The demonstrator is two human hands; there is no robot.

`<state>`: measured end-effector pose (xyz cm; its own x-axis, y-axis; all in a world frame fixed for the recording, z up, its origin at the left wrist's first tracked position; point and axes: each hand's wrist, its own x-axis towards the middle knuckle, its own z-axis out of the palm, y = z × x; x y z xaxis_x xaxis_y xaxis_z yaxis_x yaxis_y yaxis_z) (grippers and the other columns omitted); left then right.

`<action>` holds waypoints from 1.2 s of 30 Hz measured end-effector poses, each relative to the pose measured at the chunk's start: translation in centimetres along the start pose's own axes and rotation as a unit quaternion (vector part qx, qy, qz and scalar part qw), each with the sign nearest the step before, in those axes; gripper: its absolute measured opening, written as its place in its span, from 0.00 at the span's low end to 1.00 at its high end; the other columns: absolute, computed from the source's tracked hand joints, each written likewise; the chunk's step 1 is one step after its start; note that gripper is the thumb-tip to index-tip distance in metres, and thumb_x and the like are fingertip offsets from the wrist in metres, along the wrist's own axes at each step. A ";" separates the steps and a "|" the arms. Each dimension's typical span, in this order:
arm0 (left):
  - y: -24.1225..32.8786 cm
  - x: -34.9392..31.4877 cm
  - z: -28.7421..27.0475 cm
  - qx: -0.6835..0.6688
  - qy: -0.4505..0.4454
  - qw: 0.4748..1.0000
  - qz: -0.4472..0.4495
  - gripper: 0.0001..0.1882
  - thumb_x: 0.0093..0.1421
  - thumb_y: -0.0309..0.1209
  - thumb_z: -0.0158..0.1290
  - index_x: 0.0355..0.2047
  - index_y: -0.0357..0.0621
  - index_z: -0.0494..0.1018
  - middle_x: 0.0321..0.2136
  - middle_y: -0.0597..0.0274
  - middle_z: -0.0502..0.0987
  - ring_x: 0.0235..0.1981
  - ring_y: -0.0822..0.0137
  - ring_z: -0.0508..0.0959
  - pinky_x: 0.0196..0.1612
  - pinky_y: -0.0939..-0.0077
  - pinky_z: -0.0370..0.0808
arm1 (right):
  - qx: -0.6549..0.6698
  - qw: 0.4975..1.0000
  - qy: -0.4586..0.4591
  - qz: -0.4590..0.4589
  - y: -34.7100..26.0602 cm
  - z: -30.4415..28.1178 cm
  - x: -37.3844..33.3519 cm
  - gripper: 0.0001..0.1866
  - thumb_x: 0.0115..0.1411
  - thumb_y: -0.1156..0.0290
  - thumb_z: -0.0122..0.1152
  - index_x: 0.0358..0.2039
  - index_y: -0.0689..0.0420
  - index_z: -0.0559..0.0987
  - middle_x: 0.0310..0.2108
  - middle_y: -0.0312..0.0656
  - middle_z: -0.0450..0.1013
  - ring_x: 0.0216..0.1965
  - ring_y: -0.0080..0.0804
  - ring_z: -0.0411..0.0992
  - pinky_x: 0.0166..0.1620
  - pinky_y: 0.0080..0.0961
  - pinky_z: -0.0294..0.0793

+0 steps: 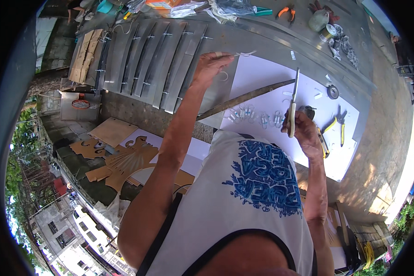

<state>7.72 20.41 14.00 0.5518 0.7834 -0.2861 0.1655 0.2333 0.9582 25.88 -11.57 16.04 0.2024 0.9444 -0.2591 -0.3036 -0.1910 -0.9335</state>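
My left hand is raised over the metal table, its thumb and fingers pinched on a thin white strip that sticks out to the right. My right hand grips the pale handle of scissors, seen edge-on, with the blades pointing away from me. Beneath both hands lies a white sheet. Across its left part runs a long, curved, worn brown strip. Several small clear-and-white bundles lie on the sheet near my shirt. White scraps are scattered to the right.
Black tape, yellow-and-black pliers and a yellow cutter lie at right. Long metal slats line the left. Orange-handled pliers, a can and crumpled plastic sit at the back. Cut brown panels lie lower left.
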 end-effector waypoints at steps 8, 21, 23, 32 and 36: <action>1.1 -1.1 4.5 -0.037 -0.120 0.992 0.011 0.11 0.55 0.30 0.66 0.35 0.35 0.82 0.25 0.57 0.82 0.17 0.80 0.67 0.19 0.86 0.60 | -0.144 0.986 0.027 0.080 -0.2 4.7 2.4 0.28 0.61 0.51 0.60 0.45 0.66 0.74 0.32 0.45 0.75 0.35 0.32 0.73 0.42 0.32 0.71; 0.3 -2.8 6.4 0.039 -0.169 0.985 -0.010 0.10 0.54 0.29 0.66 0.30 0.34 0.82 0.22 0.57 0.81 0.17 0.77 0.70 0.21 0.81 0.66 | -0.176 0.981 0.055 0.059 0.6 4.4 4.4 0.28 0.61 0.50 0.59 0.45 0.67 0.75 0.30 0.45 0.75 0.32 0.32 0.72 0.40 0.32 0.70; 0.6 -2.8 6.5 0.040 -0.167 0.985 -0.014 0.09 0.54 0.29 0.66 0.30 0.34 0.82 0.22 0.57 0.81 0.17 0.77 0.70 0.21 0.81 0.66 | -0.178 0.981 0.055 0.059 0.5 4.3 4.5 0.28 0.61 0.50 0.59 0.45 0.67 0.76 0.29 0.45 0.75 0.32 0.33 0.72 0.39 0.31 0.70; 0.6 -1.8 6.2 0.058 -0.164 0.985 -0.007 0.09 0.54 0.29 0.66 0.30 0.34 0.82 0.22 0.57 0.81 0.16 0.77 0.70 0.20 0.81 0.66 | -0.206 0.975 0.063 0.054 0.1 4.1 5.4 0.28 0.60 0.49 0.60 0.41 0.66 0.76 0.26 0.44 0.74 0.30 0.32 0.70 0.36 0.32 0.68; 0.7 -1.6 6.2 0.068 -0.164 0.984 -0.010 0.09 0.54 0.29 0.66 0.30 0.35 0.82 0.22 0.57 0.81 0.16 0.77 0.70 0.20 0.81 0.66 | -0.209 0.974 0.074 0.053 0.9 4.0 5.7 0.27 0.60 0.49 0.61 0.40 0.66 0.77 0.25 0.43 0.73 0.29 0.31 0.69 0.34 0.32 0.67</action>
<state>12.04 15.70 15.15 0.7775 0.5463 -0.3115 0.2752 0.1498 0.9496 23.05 -5.33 14.70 0.3322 0.8703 -0.3636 0.0683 -0.4067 -0.9110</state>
